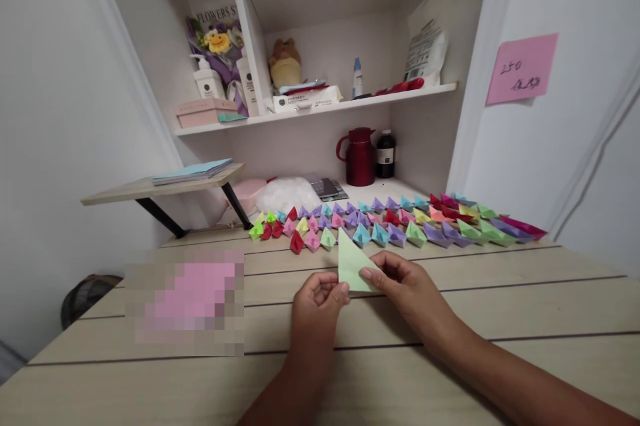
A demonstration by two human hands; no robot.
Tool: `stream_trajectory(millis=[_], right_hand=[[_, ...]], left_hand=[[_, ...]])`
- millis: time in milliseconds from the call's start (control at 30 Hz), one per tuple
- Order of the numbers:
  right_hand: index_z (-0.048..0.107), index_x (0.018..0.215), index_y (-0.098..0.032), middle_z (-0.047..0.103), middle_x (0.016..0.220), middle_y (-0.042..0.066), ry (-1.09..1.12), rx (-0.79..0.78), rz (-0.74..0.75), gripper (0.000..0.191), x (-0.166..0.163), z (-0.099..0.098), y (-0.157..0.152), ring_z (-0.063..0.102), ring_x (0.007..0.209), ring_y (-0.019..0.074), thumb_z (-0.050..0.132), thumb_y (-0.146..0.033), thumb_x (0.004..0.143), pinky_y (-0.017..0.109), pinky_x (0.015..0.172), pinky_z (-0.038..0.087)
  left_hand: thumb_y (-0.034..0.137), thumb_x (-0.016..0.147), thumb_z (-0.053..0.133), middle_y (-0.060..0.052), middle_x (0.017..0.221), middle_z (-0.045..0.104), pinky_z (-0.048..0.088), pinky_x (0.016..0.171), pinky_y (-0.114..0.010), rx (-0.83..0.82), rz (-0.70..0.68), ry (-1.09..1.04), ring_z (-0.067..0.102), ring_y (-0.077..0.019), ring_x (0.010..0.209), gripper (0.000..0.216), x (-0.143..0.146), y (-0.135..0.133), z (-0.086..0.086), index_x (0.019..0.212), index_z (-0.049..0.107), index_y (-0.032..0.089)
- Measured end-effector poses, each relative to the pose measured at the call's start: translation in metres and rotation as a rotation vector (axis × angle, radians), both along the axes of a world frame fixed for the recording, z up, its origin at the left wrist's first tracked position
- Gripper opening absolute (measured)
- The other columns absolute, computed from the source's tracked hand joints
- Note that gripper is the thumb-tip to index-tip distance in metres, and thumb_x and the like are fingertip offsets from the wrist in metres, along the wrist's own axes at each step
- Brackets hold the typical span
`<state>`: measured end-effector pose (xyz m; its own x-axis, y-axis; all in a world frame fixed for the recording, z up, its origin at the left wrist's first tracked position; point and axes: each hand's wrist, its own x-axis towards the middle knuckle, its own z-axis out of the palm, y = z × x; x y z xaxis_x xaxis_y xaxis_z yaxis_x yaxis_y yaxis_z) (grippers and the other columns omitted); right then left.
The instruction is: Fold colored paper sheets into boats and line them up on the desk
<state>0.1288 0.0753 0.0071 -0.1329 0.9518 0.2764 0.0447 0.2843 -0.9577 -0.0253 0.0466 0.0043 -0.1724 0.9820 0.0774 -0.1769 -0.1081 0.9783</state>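
A light green paper [352,262], folded into a triangle, is held just above the wooden table [450,319]. My left hand [317,303] pinches its lower left corner. My right hand [400,283] grips its lower right edge between thumb and fingers. Just beyond the paper, several small folded paper boats [390,221] in red, pink, purple, blue and green lie in rows across the table.
A blurred pink patch [185,296] lies at the table's left. A small raised shelf [150,187] carries a paper stack. At the back stand a red kettle [359,157] and a dark bottle [385,154]. A pink note [521,69] sticks to the right wall.
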Motion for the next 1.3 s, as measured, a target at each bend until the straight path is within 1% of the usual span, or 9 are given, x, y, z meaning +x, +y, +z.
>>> stream_trajectory(millis=[133,300,467,567,733,900,1100,1233,1300], right_hand=[[0.06,0.073,-0.02,0.056,0.071,-0.001,-0.01,0.018,0.018,0.026,-0.004,0.0,-0.004,0.05,0.069,0.0171,0.065,-0.046,0.076,0.027,0.065,0.04],[0.058,0.075,-0.021,0.056,0.073,0.0,-0.006,0.071,0.014,0.031,-0.003,0.008,-0.009,0.052,0.071,0.0184,0.061,-0.052,0.08,0.028,0.067,0.043],[0.059,0.103,-0.027,0.063,0.098,0.004,0.197,-0.063,0.028,0.037,0.003,0.013,-0.006,0.059,0.09,0.0224,0.052,-0.059,0.085,0.032,0.078,0.046],[0.06,0.11,-0.027,0.063,0.107,0.006,0.214,-0.138,0.097,0.042,0.008,0.011,-0.004,0.06,0.094,0.0238,0.049,-0.061,0.086,0.035,0.08,0.046],[0.064,0.104,-0.023,0.066,0.093,0.006,0.224,-0.104,0.278,0.039,0.01,0.019,-0.011,0.06,0.088,0.0236,0.053,-0.056,0.086,0.036,0.079,0.046],[0.066,0.092,-0.023,0.065,0.083,0.003,0.2,-0.075,0.37,0.029,0.009,0.032,-0.021,0.06,0.085,0.0219,0.061,-0.049,0.082,0.034,0.079,0.045],[0.065,0.102,-0.02,0.067,0.087,0.005,0.199,-0.112,0.446,0.032,0.01,0.038,-0.024,0.062,0.083,0.0214,0.066,-0.039,0.078,0.037,0.084,0.045],[0.062,0.109,-0.018,0.069,0.085,0.005,0.223,-0.085,0.525,0.032,0.01,0.031,-0.02,0.064,0.081,0.0209,0.062,-0.032,0.08,0.035,0.08,0.046],[0.061,0.112,-0.019,0.069,0.089,0.005,0.166,-0.052,0.499,0.034,0.01,0.026,-0.017,0.064,0.082,0.0209,0.062,-0.029,0.079,0.032,0.075,0.046]], left_hand=[[0.037,0.059,0.079,-0.001,0.059,0.063,0.043,0.059,-0.024,-0.039,0.061,0.018,0.057,-0.013,0.055,0.028,-0.003,-0.002,0.003,0.071,0.068,0.014],[0.037,0.064,0.077,0.002,0.06,0.059,0.04,0.06,-0.021,-0.04,0.022,0.005,0.051,-0.0099,0.057,0.026,-0.008,-0.003,0.007,0.073,0.07,0.014],[0.039,0.067,0.076,0.002,0.062,0.056,0.038,0.062,-0.021,-0.043,-0.145,-0.023,0.047,-0.0088,0.058,0.027,-0.015,0.001,0.005,0.074,0.068,0.014],[0.038,0.072,0.074,0.002,0.064,0.054,0.037,0.065,-0.021,-0.059,-0.276,0.0,0.046,-0.0088,0.061,0.025,-0.02,0.003,0.004,0.073,0.066,0.014],[0.036,0.075,0.071,0.001,0.068,0.055,0.037,0.065,-0.022,-0.052,-0.367,0.017,0.044,-0.0092,0.063,0.024,-0.024,0.006,0.004,0.077,0.067,0.013],[0.037,0.075,0.072,0.0,0.066,0.054,0.037,0.066,-0.022,-0.04,-0.414,0.005,0.045,-0.01,0.064,0.026,-0.024,0.006,0.007,0.077,0.068,0.012],[0.035,0.073,0.074,0.0,0.067,0.054,0.037,0.067,-0.021,-0.038,-0.385,-0.045,0.043,-0.0087,0.063,0.026,-0.023,0.005,0.008,0.081,0.069,0.011],[0.035,0.075,0.073,-0.001,0.07,0.056,0.037,0.067,-0.022,-0.033,-0.385,-0.034,0.044,-0.0089,0.065,0.025,-0.024,0.006,0.006,0.079,0.069,0.011],[0.036,0.075,0.071,-0.001,0.069,0.056,0.038,0.068,-0.022,-0.017,-0.378,-0.003,0.045,-0.0098,0.066,0.025,-0.025,0.007,0.005,0.078,0.068,0.011]])
